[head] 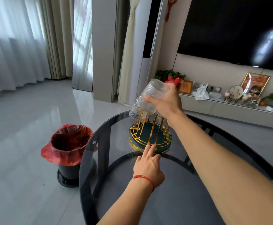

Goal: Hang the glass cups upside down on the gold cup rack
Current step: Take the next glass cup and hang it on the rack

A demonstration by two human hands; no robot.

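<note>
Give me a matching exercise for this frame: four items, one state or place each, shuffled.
Items:
1. right hand
2. left hand
3. trash bin
4. gold cup rack

States or places:
A. on the floor, lined with a red bag
B. fingertips at the rack's base rim
C. holding a ribbed glass cup above the rack
D. standing on the dark glass table

Pairs: 1-C, 2-B, 3-A, 4-D

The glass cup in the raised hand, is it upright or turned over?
Turned over and tilted: the glass cup has its closed base up and left, its mouth down inside the right hand, above the gold rack.
</note>
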